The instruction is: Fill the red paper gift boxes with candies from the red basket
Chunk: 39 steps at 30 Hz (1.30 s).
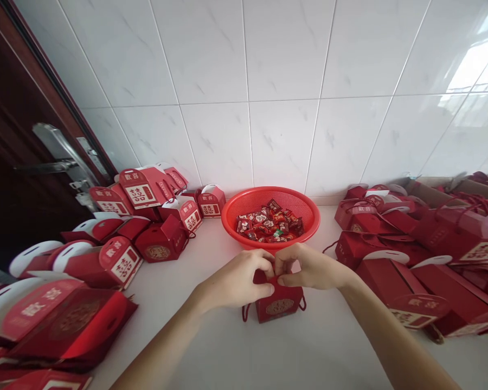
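Observation:
A small red gift box with a gold round emblem and cord loops at its sides stands upright on the white table. My left hand grips its upper left part, thumb on the front face and fingers bent behind the top edge. On the upper right, my right hand pinches the top edge between thumb and curled fingers. Both hands hide much of the box's top. Just behind them sits a red plastic basket holding many wrapped candies.
Red boxes with white-lined flaps crowd the left side, some stacked, one near the basket. Another heap of red boxes covers the right side. A tiled wall rises behind; a dark door with a metal handle is at left.

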Each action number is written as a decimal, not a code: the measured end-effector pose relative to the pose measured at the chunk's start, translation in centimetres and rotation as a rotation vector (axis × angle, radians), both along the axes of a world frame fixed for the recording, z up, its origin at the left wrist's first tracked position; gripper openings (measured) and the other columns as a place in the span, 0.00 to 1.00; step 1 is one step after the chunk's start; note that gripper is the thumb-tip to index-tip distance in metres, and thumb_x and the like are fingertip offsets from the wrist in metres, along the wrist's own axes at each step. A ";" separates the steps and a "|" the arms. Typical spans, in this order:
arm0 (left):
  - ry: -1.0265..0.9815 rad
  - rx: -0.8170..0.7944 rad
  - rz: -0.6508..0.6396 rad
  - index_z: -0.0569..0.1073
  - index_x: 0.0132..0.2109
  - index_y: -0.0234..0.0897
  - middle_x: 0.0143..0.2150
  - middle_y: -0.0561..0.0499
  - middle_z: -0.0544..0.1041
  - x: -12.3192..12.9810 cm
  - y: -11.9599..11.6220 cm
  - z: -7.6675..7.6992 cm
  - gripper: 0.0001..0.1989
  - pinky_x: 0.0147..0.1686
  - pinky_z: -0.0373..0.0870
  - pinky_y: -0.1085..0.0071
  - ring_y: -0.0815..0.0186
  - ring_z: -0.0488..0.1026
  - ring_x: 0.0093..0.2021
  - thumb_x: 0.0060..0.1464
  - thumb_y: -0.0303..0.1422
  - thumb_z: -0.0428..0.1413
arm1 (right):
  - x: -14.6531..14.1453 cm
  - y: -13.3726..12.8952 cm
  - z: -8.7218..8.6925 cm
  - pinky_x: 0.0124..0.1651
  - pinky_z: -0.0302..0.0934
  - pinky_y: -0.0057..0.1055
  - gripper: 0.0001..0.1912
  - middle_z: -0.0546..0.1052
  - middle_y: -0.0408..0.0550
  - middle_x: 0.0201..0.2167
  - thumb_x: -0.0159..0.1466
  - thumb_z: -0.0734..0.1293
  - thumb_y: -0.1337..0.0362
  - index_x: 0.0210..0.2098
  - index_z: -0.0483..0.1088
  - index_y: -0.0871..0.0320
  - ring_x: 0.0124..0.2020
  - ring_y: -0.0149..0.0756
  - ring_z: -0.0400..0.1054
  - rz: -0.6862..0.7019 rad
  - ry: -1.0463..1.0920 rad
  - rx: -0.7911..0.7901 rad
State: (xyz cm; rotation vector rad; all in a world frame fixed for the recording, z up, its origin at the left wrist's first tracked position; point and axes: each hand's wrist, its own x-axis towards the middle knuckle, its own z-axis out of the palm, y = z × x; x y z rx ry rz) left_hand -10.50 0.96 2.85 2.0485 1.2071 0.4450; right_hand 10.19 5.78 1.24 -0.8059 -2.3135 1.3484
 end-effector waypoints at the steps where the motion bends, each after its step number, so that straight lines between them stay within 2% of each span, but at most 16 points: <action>1: 0.001 -0.003 -0.001 0.74 0.30 0.39 0.52 0.54 0.79 0.0 0.0 0.0 0.02 0.43 0.68 0.68 0.62 0.76 0.46 0.49 0.28 0.58 | -0.1 -0.1 -0.1 0.34 0.60 0.29 0.01 0.74 0.41 0.26 0.55 0.69 0.70 0.27 0.72 0.60 0.28 0.30 0.64 -0.011 -0.002 -0.004; 5: -0.006 -0.002 -0.014 0.73 0.30 0.39 0.50 0.54 0.79 0.0 0.0 0.1 0.03 0.42 0.67 0.69 0.62 0.76 0.45 0.49 0.27 0.58 | -0.4 -0.4 -0.1 0.31 0.57 0.27 0.02 0.74 0.41 0.25 0.54 0.69 0.72 0.26 0.73 0.60 0.26 0.28 0.63 -0.055 -0.006 0.004; 9: -0.009 0.008 -0.010 0.73 0.29 0.39 0.48 0.52 0.79 0.1 -0.1 0.2 0.03 0.41 0.68 0.68 0.61 0.76 0.45 0.50 0.28 0.57 | -0.2 -0.5 0.3 0.35 0.61 0.28 0.01 0.76 0.43 0.27 0.54 0.70 0.70 0.28 0.75 0.60 0.29 0.30 0.66 -0.082 0.004 -0.016; 16: 0.013 0.023 0.007 0.74 0.31 0.39 0.47 0.51 0.79 0.0 -0.1 0.1 0.01 0.42 0.68 0.67 0.58 0.76 0.47 0.50 0.29 0.58 | 0.6 -0.2 0.8 0.39 0.63 0.31 0.05 0.77 0.45 0.29 0.56 0.72 0.65 0.30 0.75 0.60 0.32 0.33 0.68 -0.037 -0.041 -0.053; 21: 0.005 0.017 -0.004 0.74 0.31 0.39 0.47 0.52 0.79 0.0 -0.1 0.1 0.02 0.42 0.68 0.68 0.59 0.76 0.47 0.50 0.28 0.57 | 0.3 -0.3 0.6 0.35 0.61 0.29 0.03 0.76 0.44 0.28 0.56 0.69 0.67 0.30 0.75 0.60 0.30 0.31 0.66 -0.058 -0.045 -0.041; 27: 0.002 0.010 -0.006 0.74 0.31 0.39 0.46 0.52 0.79 0.1 0.0 0.2 0.01 0.42 0.67 0.68 0.59 0.76 0.47 0.50 0.29 0.58 | 0.3 -0.3 0.8 0.37 0.62 0.29 0.03 0.77 0.44 0.28 0.55 0.69 0.68 0.30 0.76 0.61 0.31 0.32 0.67 -0.049 -0.030 -0.048; 30: -0.007 0.002 -0.019 0.74 0.31 0.39 0.46 0.51 0.79 0.1 0.0 0.1 0.02 0.41 0.68 0.68 0.60 0.76 0.45 0.50 0.28 0.57 | 0.1 -0.3 0.5 0.34 0.60 0.28 0.03 0.76 0.43 0.27 0.54 0.69 0.70 0.29 0.76 0.60 0.29 0.31 0.66 -0.071 -0.027 -0.042; 36: -0.013 0.000 -0.024 0.74 0.29 0.38 0.47 0.51 0.80 0.1 0.0 0.0 0.03 0.40 0.68 0.68 0.60 0.77 0.44 0.49 0.27 0.57 | -0.6 -0.6 -0.1 0.30 0.56 0.26 0.05 0.71 0.39 0.22 0.51 0.66 0.74 0.23 0.71 0.59 0.25 0.28 0.61 -0.084 -0.005 0.024; 39: -0.005 0.009 -0.023 0.75 0.29 0.38 0.47 0.52 0.80 0.1 0.0 0.2 0.03 0.39 0.68 0.68 0.61 0.77 0.43 0.50 0.27 0.57 | -0.5 -0.7 0.1 0.32 0.58 0.27 0.05 0.74 0.40 0.24 0.52 0.66 0.74 0.26 0.74 0.59 0.26 0.28 0.63 -0.076 -0.027 0.041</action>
